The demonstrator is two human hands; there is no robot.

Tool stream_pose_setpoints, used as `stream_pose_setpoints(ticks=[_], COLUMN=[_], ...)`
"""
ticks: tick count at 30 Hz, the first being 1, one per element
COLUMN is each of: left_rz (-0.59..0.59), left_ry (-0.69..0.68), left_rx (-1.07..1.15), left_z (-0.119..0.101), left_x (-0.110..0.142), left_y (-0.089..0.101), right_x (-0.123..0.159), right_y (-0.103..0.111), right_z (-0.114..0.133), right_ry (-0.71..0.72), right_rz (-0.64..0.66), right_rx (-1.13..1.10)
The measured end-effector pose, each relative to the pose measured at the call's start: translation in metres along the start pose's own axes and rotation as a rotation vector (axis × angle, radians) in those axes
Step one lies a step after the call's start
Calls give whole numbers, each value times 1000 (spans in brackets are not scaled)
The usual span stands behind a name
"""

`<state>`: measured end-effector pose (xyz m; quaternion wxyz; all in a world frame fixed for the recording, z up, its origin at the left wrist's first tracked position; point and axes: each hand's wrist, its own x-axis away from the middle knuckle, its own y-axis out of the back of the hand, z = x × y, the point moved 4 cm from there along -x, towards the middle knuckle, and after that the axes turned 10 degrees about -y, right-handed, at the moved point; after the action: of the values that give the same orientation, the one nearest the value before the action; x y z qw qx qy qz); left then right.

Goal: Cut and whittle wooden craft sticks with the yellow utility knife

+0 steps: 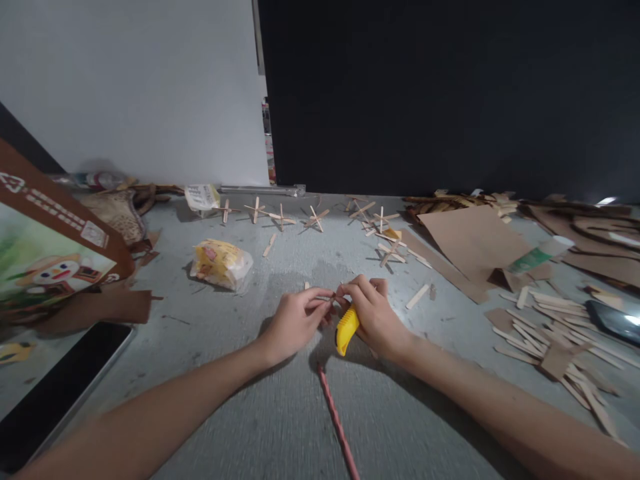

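My right hand (376, 317) is closed around a yellow utility knife (347, 331), whose ribbed handle end sticks out below the palm. Its thumb and forefinger meet the fingertips of my left hand (297, 322) in front of me. The left fingers are pinched on something small and dark that I cannot make out. Just below both hands, a pink twisted cord (334, 412) lies on the grey tabletop (240, 427) and runs toward me. Farther back stand several small crossed-stick pieces, among them one star shape (316, 218).
Loose wooden craft sticks (570, 327) are heaped at the right beside a brown cardboard sheet (470, 240) and a green-and-white tube (543, 255). A yellow snack packet (220, 264) lies left of centre. A phone (65, 393) and a brown printed bag (60, 247) occupy the left.
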<state>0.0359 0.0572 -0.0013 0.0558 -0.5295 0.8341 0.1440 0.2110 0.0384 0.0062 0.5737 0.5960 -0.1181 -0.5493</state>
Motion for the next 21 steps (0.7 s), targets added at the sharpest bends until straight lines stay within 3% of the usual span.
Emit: stream_pose_setpoints(ticks=[5, 8, 15, 21], left_rz=[-164, -195, -185, -134], left_ry=[34, 62, 32, 53], left_rx=[51, 126, 249, 267], left_z=[3, 5, -1, -8], left_x=[-4, -7, -9, -8], left_y=[9, 15, 14, 7], right_x=[3, 4, -1, -3], right_y=[-2, 0, 5, 7], right_z=[13, 19, 1, -4], right_ry=[95, 128, -107, -186], right_rz=[54, 29, -141, -267], right_rx=[10, -71, -271, -366])
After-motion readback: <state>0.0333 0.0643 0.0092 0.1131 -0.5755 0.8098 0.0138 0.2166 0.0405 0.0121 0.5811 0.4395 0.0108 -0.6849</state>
